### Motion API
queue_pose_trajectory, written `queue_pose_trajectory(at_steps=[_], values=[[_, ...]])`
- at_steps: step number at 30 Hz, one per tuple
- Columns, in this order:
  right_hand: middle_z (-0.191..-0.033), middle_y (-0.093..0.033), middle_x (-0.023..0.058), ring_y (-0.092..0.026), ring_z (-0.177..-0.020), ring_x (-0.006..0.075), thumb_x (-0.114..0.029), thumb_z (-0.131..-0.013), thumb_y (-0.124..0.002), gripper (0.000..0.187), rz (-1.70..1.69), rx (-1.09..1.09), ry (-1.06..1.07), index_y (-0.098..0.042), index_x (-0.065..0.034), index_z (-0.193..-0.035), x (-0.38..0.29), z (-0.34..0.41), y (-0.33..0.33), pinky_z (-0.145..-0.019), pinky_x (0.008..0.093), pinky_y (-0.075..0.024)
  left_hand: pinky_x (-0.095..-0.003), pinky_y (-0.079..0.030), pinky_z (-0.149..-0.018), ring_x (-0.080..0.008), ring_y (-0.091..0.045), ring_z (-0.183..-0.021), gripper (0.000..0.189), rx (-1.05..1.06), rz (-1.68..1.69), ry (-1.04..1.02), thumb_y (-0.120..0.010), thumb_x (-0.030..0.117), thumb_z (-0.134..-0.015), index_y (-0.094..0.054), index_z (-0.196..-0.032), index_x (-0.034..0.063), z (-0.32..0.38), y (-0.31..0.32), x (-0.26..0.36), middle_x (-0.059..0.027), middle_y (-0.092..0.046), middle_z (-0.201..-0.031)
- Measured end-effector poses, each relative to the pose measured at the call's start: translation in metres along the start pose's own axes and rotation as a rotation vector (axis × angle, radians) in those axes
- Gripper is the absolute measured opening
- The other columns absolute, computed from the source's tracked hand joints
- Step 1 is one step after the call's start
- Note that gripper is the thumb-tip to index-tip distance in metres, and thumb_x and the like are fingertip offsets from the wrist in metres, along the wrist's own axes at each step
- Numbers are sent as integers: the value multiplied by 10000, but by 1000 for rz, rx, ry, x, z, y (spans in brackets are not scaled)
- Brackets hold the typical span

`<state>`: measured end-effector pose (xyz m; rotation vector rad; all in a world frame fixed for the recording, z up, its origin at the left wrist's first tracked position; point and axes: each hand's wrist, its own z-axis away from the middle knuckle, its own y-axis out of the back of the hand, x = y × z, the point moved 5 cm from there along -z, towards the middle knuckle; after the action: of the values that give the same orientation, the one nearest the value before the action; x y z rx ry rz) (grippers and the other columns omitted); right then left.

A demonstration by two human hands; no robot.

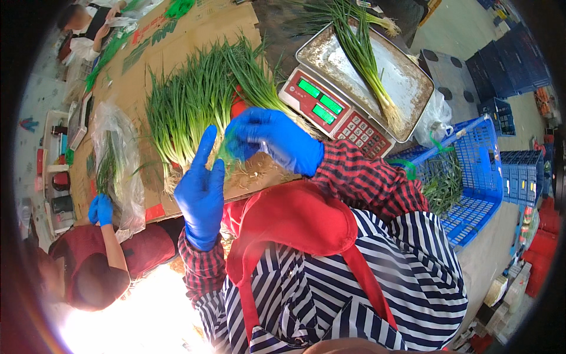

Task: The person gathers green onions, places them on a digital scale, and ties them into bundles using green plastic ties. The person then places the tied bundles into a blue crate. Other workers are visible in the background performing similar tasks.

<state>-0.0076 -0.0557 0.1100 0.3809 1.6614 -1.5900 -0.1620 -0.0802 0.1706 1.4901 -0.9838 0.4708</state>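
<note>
My left hand (200,194), in a blue glove, is raised at the table's near edge with its index finger and thumb apart. Nothing shows between them. My right hand (276,138), also gloved in blue, is bent over the table and blurred. At its fingertips is a thin green strip (228,150), smeared by motion, close to my left thumb. Behind both hands, several bunches of green onions (190,104) lie side by side, roots towards me. Another bunch (256,82) lies aslant to their right, its roots partly behind my right hand.
A digital scale (329,104) at right bears a green onion bunch (373,75) on its metal pan (407,79). A blue basket (479,186) with green leaves stands beside it. At left, a co-worker's gloved hand (102,209) touches a clear plastic bag (131,163) of onions. Cardboard (203,22) covers the table.
</note>
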Motion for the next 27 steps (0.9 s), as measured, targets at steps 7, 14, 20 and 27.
queue_pose_trajectory(at_steps=[7,14,20,27], values=[[-663,-491,0,-460,-515,127,-158,-895,-476,123,-630,-92,-140,-546,-64,-860,18,-18,5,-551,284,-438,-249,-469,-691,-105,-573,-694,261,120,-71,-9,-589,135,-836,-633,-1077,48,-10,15,-88,-54,-614,-758],[-770,-628,36,-605,-713,198,-192,-856,-582,212,1338,-221,349,-560,-14,-969,-11,11,2,-671,294,-473,-168,-395,-544,-64,-444,-596,411,-241,1539,233,-469,93,-880,-396,-1243,-86,-34,62,-50,7,-413,-661],[-798,-588,62,-580,-709,150,-129,-876,-494,114,-162,-154,343,-563,-40,-900,-62,-4,44,-663,300,-499,-155,-349,-553,-4,-424,-625,256,-254,186,242,-512,171,-881,-590,-1079,29,-27,8,-31,30,-603,-818],[-811,-589,45,-564,-749,154,-220,-794,-676,244,815,-150,389,-587,-68,-962,-21,24,13,-687,309,-459,-159,-260,-439,-5,-330,-493,163,-96,754,117,-501,128,-874,-589,-961,22,-50,48,-5,63,-413,-607]])
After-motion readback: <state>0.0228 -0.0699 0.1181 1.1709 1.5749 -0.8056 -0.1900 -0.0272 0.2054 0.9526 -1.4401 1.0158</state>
